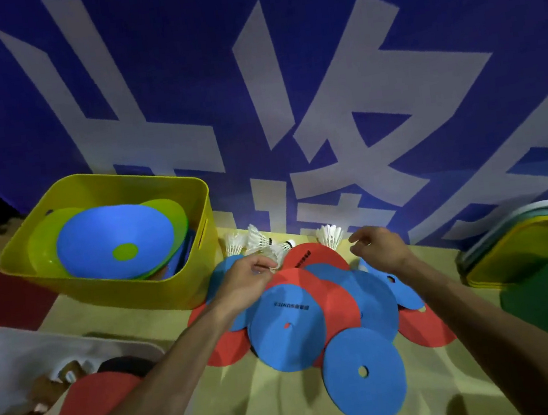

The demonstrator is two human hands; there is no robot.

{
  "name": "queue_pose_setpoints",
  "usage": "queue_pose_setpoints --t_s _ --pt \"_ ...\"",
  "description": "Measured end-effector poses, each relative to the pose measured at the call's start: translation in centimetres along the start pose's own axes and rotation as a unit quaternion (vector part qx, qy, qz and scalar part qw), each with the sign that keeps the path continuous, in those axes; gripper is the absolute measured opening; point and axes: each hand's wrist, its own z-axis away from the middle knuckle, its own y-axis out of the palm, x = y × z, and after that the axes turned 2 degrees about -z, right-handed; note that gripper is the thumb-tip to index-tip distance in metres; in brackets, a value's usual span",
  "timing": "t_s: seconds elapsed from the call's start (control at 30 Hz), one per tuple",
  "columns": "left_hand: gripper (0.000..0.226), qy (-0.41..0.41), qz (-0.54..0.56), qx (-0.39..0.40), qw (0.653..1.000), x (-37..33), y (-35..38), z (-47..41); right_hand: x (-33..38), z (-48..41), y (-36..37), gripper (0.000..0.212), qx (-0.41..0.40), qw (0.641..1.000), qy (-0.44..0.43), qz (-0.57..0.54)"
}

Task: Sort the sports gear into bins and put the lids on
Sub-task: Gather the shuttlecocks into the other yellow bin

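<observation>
We are judging this job as partly done. At the floor's far left, the yellow plastic bin (121,295) is already carrying blue and green dished cones (111,241), but there is no lid on it. Mid-floor (108,327), the heap of flat blue and red discs (287,329) is lying unsorted.

The left hand (248,277) is pinching a white feather shuttlecock (273,254) at the heap's far edge. The right hand (379,246) is hovering with loosely curled fingers, holding nothing, just beside the loose shuttlecocks (330,235) along the blue banner (45,97).

At the right edge, a green plastic bin (537,313) and a stack of yellow and pale lids (529,245) are waiting. At near left, a white bin (7,350) is holding what looks like a red paddle (92,398).

For writing, we are seeing short black print on two discs, too small to read. The banner's huge white characters are cropped.
</observation>
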Motion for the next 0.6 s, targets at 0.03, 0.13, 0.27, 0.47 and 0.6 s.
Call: queue_pose_setpoints --t_s 0.03,0.13,0.27,0.47,0.6 --pt "0.023 -0.006 0.002 -0.003 1.0 -0.2 0.3 -0.9 -0.2 -1.0 0.3 0.029 -0.001 1.0 0.013 -0.009" --pt "0.027 -0.025 -0.003 -0.008 1.0 -0.9 1.1 -3.4 -0.9 -3.6 1.5 0.032 0.003 0.999 0.044 -0.026" --pt "0.028 -0.069 0.009 0.002 0.998 -1.2 2.0 -6.6 -1.6 -6.7 3.1 0.042 0.017 0.991 0.102 -0.087" --pt "0.027 -0.167 0.037 0.024 0.985 -0.9 3.7 -10.5 -2.4 -10.0 5.7 0.027 0.045 0.975 0.152 -0.157" --pt "0.016 -0.249 0.084 0.007 0.965 -0.7 4.6 -12.2 -2.7 -11.6 6.7 0.027 0.045 0.974 0.175 -0.133"
